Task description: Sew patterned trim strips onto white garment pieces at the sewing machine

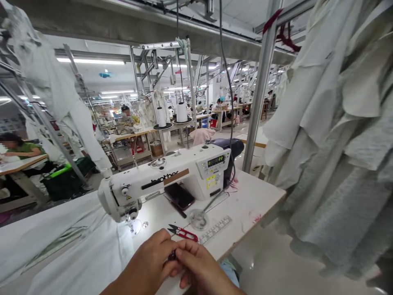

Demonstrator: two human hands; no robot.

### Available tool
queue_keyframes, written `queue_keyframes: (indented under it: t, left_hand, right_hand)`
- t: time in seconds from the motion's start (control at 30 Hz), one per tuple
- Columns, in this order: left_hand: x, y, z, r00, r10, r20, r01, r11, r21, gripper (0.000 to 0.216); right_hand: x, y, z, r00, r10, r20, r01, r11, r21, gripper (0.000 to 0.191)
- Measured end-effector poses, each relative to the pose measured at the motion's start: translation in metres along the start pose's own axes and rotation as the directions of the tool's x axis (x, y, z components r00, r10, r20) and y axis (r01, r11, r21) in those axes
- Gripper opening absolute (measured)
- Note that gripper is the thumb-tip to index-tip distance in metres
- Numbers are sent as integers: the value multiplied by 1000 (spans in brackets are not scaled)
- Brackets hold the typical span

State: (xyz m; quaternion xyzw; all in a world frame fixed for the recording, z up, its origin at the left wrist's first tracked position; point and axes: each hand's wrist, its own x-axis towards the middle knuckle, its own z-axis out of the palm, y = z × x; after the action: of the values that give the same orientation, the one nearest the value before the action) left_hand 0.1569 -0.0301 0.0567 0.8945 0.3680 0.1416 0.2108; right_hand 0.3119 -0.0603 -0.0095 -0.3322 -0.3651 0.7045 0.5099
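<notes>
My left hand and my right hand meet at the front edge of the sewing table. Both are closed, fingertips pinched around a small dark, shiny piece that is mostly hidden by the fingers. Just beyond them lie red-handled thread snips, blades pointing left. A clear ruler and a round clear dish lie farther right. The white sewing machine stands behind, its needle area lit. White cloth covers the table to the left of my left hand.
Under the machine arm lies a dark phone. White garments hang close on the right, beside a metal post. Thread cones stand behind the machine. A person in a green top sits at far left.
</notes>
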Motion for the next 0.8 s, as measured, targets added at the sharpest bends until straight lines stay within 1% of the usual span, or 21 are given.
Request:
queue_keyframes:
  t: [0.07,0.13,0.17,0.23,0.3,0.33,0.43,0.53,0.63,0.67,0.7,0.77,0.8]
  left_hand:
    - [-1,-1,1,1000,23,-19,-23,999,-32,30]
    - [-1,-5,1,997,29,-72,-36,995,-91,26]
    - [-1,-9,1,995,9,-103,-21,993,-118,24]
    - [-2,-21,3,985,-77,-152,54,988,-146,21]
    - [-1,-37,6,971,-157,-183,141,985,-102,21]
    - [-1,-45,7,965,-173,-197,166,985,-52,20]
    - [-1,-64,7,965,-140,-222,162,983,85,18]
    - [-5,-77,4,968,-132,-213,155,984,92,22]
    - [-12,-78,-2,963,-140,-231,160,985,70,40]
    - [-15,-73,-6,961,-126,-246,144,988,57,45]
    - [-18,-67,-10,959,-89,-268,103,994,38,47]
    - [-22,-49,-20,943,48,-330,-52,999,-2,44]
    - [-24,-39,-25,922,131,-365,-144,990,-8,39]
  right_hand:
    - [1,-4,-1,1000,1,-18,-2,999,-49,43]
    - [1,-10,-4,999,-21,-42,16,994,-107,43]
    - [1,-13,-5,998,-39,-58,30,990,-139,44]
    - [0,-22,-8,994,-75,-83,57,977,-205,43]
    - [1,-31,-9,991,-100,-86,73,960,-271,41]
    - [1,-36,-8,991,-107,-81,78,951,-298,40]
    - [4,-50,-4,992,-111,-66,82,937,-340,42]
    - [9,-57,0,991,-115,-73,85,942,-326,46]
    - [16,-58,3,995,-87,-49,68,951,-300,49]
    - [18,-58,6,997,-68,-30,56,954,-296,49]
    - [20,-58,9,999,-48,-7,44,955,-293,49]
    - [22,-56,17,999,-10,44,23,956,-292,50]
    - [23,-55,21,997,6,74,16,956,-292,51]
